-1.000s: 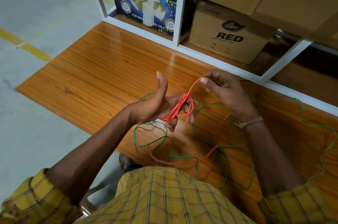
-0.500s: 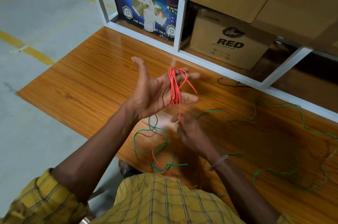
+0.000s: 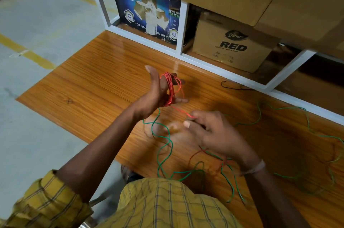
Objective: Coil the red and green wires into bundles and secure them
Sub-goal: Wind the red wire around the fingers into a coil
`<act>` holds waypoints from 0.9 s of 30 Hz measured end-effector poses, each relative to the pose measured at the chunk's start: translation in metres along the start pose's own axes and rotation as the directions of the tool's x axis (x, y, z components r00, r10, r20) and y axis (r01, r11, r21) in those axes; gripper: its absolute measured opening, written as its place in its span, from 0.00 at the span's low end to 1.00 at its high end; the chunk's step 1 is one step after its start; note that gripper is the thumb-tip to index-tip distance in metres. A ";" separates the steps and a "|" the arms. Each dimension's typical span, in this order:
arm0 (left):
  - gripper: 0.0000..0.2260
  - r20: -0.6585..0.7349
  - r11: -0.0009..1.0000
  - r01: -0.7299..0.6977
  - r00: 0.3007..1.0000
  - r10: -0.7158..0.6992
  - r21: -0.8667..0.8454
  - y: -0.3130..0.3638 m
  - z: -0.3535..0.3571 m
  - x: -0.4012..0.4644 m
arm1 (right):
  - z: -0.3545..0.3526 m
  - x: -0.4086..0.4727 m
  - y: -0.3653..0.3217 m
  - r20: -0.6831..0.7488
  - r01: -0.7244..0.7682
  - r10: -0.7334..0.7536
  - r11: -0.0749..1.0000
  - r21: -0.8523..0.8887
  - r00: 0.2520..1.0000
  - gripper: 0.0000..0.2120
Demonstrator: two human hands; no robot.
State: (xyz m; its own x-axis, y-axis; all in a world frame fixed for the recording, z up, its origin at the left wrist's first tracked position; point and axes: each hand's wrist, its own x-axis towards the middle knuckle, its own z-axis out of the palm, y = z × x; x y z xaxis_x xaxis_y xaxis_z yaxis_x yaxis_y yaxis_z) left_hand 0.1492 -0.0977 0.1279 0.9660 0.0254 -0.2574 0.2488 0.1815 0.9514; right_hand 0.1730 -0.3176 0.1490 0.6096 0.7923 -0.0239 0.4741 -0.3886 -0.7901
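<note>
Several turns of red wire [image 3: 170, 89] are wound around the straight fingers of my left hand [image 3: 158, 92], which is raised above the wooden table [image 3: 89, 86] with its thumb pointing up. A single red strand runs from the coil down to my right hand [image 3: 214, 133], which pinches it between thumb and fingers just above the table. The green wire [image 3: 162, 146] lies in loose loops on the table under and beside both hands, trailing off to the right. More red wire shows near my right wrist.
A white shelf frame [image 3: 183, 23] stands along the table's far edge, holding a blue adhesive tape box [image 3: 149, 10] and a cardboard box marked RED [image 3: 232, 41]. A thin black wire [image 3: 234, 87] lies by the frame. Concrete floor with yellow lines is at left.
My right hand has moved from below the left hand out to the right, drawing the red strand with it. My left hand has turned more edge-on, the coil still around its fingers.
</note>
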 end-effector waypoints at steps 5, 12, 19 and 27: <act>0.44 -0.025 0.970 0.045 0.999 -0.040 0.237 -0.002 -0.002 -0.007 | -0.035 0.007 -0.003 0.009 -0.080 0.080 0.992 0.093 0.997 0.11; 0.65 0.210 0.927 0.022 0.972 -0.108 0.375 0.004 -0.006 -0.028 | -0.078 0.015 0.003 0.092 -0.026 -0.001 0.957 0.289 0.996 0.07; 0.67 0.439 0.962 0.109 0.873 -0.214 0.252 0.002 -0.001 -0.036 | -0.102 0.045 0.028 -0.112 0.029 0.011 0.934 0.355 0.994 0.11; 0.62 0.544 0.986 0.152 0.823 -0.164 0.068 0.019 0.011 -0.045 | -0.042 0.089 0.081 -0.331 -0.096 0.213 0.937 0.335 0.919 0.10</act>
State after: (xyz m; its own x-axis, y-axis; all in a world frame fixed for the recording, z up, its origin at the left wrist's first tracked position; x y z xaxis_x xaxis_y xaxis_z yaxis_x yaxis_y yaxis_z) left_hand 0.1114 -0.1059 0.1591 0.7927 -0.5434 -0.2762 0.3968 0.1159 0.9106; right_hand 0.2922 -0.2981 0.1087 0.8718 0.4897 0.0128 0.1728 -0.2830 -0.9434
